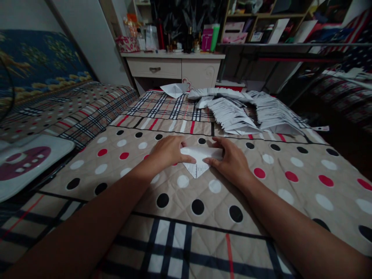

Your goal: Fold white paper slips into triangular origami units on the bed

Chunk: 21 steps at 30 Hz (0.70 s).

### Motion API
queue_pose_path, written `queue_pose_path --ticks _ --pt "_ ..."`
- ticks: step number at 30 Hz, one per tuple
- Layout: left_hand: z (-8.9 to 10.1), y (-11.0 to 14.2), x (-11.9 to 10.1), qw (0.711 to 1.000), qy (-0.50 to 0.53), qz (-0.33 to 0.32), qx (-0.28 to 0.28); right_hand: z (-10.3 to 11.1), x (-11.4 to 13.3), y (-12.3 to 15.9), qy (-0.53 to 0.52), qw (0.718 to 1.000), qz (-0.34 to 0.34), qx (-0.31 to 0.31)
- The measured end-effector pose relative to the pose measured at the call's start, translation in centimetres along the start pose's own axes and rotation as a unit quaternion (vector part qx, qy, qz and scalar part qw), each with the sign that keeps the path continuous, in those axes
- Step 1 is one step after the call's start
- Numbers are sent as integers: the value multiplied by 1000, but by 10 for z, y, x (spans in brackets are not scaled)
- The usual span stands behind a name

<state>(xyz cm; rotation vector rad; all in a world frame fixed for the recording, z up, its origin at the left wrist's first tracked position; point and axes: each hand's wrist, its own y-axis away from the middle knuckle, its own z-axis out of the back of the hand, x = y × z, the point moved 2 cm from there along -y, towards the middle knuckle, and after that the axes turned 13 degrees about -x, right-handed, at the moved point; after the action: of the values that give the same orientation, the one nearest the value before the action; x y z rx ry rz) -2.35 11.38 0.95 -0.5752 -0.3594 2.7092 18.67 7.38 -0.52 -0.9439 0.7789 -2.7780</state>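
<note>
A small piece of white paper (200,153), folded to a downward point with faint printing on its lower part, is held just over the dotted bedspread (183,201). My left hand (171,151) grips its left side, the thumb lying across the front and the fingers mostly hidden behind. On the right side, my right hand (228,159) pinches the paper in the same way, thumb in front. Both thumb tips point toward each other near the paper's middle, with a gap between them.
Rows of stacked folded papers (232,116) lie at the bed's far right. One loose white sheet (175,90) rests at the far edge. A white and purple plastic object (35,159) is at left. Beyond the bed stands a white dresser (168,68) crowded with bottles.
</note>
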Motion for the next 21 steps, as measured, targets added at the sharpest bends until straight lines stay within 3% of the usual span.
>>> queue_pose_path --ticks 3,7,10,12,14,16,21 --pt "-1 -2 5 999 46 -1 -8 2 0 -1 -44 997 -52 23" --pt "-1 -3 9 975 216 54 -9 2 -1 1 -170 974 -132 64" --pt "-1 -4 6 904 401 144 -24 2 -2 3 -249 947 -180 96" --pt "-1 -4 1 841 504 190 -49 3 -1 3 -279 938 -177 103" --pt "-2 -3 -4 800 557 212 -75 3 0 3 -299 934 -163 112" --pt "-4 -2 -10 794 561 217 -83 2 2 3 -313 929 -159 118" --pt "-8 6 -29 823 523 204 -85 -3 5 5 -357 909 -187 107"
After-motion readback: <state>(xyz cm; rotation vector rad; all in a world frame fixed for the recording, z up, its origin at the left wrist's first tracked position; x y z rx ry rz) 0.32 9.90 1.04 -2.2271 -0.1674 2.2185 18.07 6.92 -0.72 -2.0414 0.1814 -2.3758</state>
